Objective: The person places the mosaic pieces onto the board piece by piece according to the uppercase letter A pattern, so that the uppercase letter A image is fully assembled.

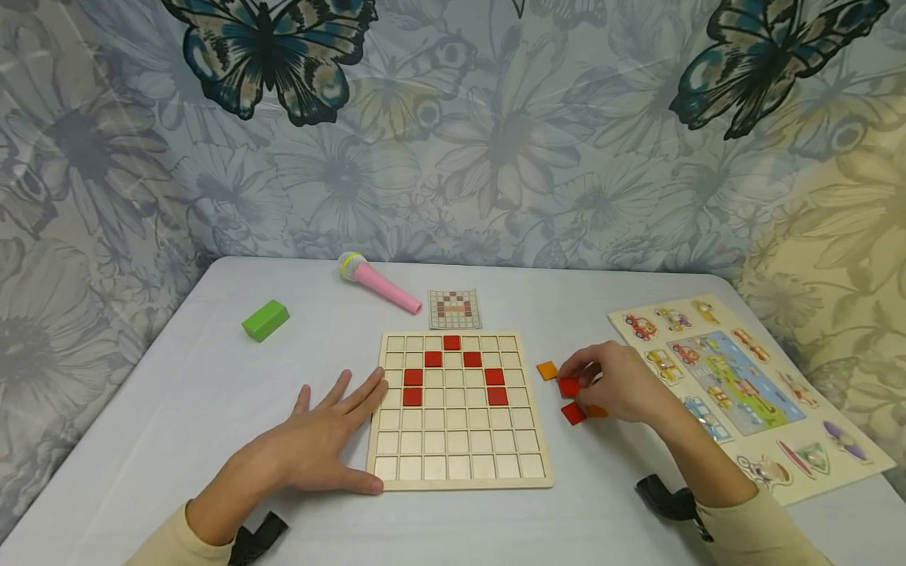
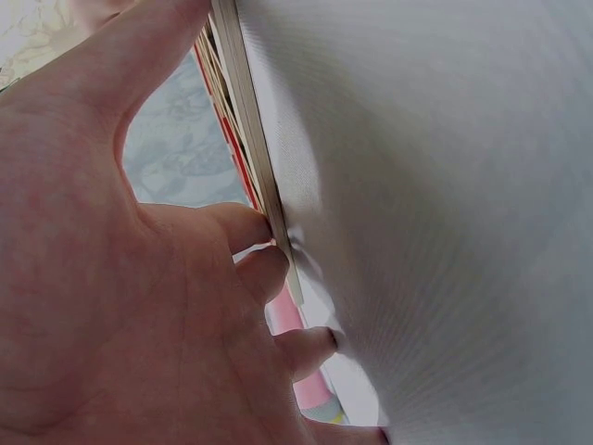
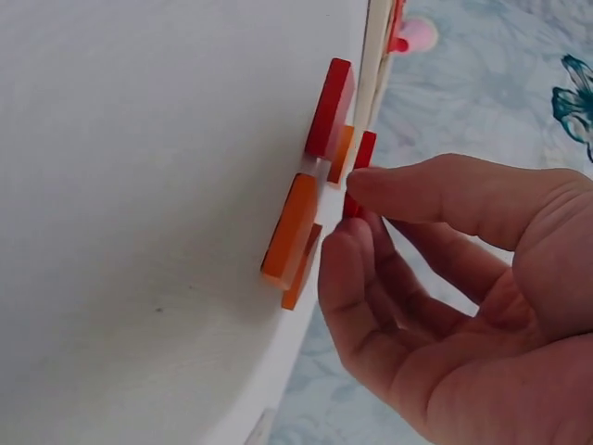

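A pale wooden grid board (image 1: 458, 445) lies mid-table with several red square tiles (image 1: 451, 343) set in its upper cells in a peaked shape. My left hand (image 1: 322, 440) has its fingers spread, with the thumb and fingertips at the board's left edge. To the right of the board, my right hand (image 1: 617, 385) pinches a red tile (image 3: 361, 159) between thumb and fingers, just above the table. Around it lie another red tile (image 1: 573, 413), an orange tile (image 1: 547, 370) and more orange ones (image 3: 291, 230), partly covered by the hand in the head view.
Behind the board is a small pattern card (image 1: 454, 310). A pink toy microphone (image 1: 385, 287) and a green block (image 1: 266, 321) sit at the back and left. A picture puzzle board (image 1: 743, 385) lies under and beyond the right forearm. Patterned cloth (image 1: 495, 157) hangs behind the table.
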`<state>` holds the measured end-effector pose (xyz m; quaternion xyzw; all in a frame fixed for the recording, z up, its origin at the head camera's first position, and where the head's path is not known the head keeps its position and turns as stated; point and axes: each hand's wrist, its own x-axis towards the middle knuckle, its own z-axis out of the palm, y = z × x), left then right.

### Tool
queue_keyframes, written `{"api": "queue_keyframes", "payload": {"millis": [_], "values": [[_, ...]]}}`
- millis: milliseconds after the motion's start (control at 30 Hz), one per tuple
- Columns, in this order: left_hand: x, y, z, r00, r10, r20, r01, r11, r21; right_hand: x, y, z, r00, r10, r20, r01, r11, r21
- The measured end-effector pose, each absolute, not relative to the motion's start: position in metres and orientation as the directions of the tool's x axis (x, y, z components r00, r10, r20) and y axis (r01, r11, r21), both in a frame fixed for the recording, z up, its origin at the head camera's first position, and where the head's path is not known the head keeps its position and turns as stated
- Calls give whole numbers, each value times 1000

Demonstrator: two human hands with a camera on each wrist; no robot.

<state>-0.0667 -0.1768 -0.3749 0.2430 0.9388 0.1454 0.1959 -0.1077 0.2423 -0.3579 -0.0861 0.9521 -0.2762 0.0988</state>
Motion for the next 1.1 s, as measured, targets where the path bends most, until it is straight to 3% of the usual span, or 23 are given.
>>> {"api": "queue_keyframes", "payload": {"millis": [367,1100], "values": [[-66,-177,-374,-801,516,-303,393,836,383,-104,241,-356,-971,-171,-165,-36,793,-608],[-64,-175,-379,-811,506,-294,394,844,364,-98,218,-359,-954,-237,-183,-44,716,-697]]}}
